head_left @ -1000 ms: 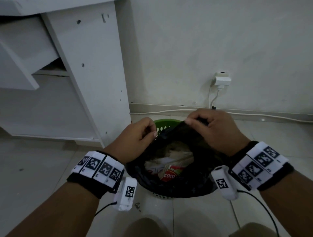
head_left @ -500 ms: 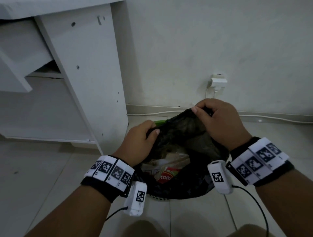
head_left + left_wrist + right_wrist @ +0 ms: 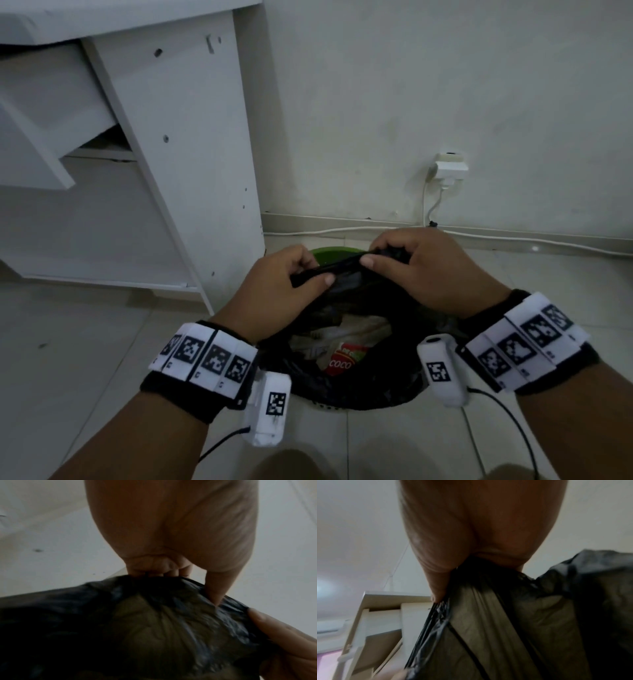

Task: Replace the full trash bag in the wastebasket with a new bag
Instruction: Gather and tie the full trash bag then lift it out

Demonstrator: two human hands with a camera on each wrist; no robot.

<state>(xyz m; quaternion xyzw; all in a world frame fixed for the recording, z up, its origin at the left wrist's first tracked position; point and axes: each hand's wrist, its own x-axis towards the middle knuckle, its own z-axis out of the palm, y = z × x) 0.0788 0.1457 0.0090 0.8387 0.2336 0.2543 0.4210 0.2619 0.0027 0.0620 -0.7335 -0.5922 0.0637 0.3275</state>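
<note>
A black trash bag (image 3: 363, 387) full of wrappers and paper sits in a green wastebasket (image 3: 325, 254) on the floor by the wall. My left hand (image 3: 284, 284) grips the far rim of the bag from the left. My right hand (image 3: 421, 267) pinches the same rim from the right, so the edge is stretched into a band between them. In the left wrist view my fingers (image 3: 159, 568) curl over the black plastic (image 3: 137, 628). The right wrist view has the thumb (image 3: 436, 585) pressed on the gathered bag (image 3: 505, 628). Most of the basket is hidden by the bag.
A white desk panel (image 3: 191, 164) stands just left of the basket. A white charger (image 3: 448, 168) is plugged into the wall behind, its cable (image 3: 513, 236) running along the skirting. Grey floor tiles (image 3: 68, 359) spread to the left and front. My knees (image 3: 301, 466) show at the bottom.
My hands have drawn closer together, pulling the far rim of the bag off the basket and bunching it into a tight band. The bag's mouth has narrowed.
</note>
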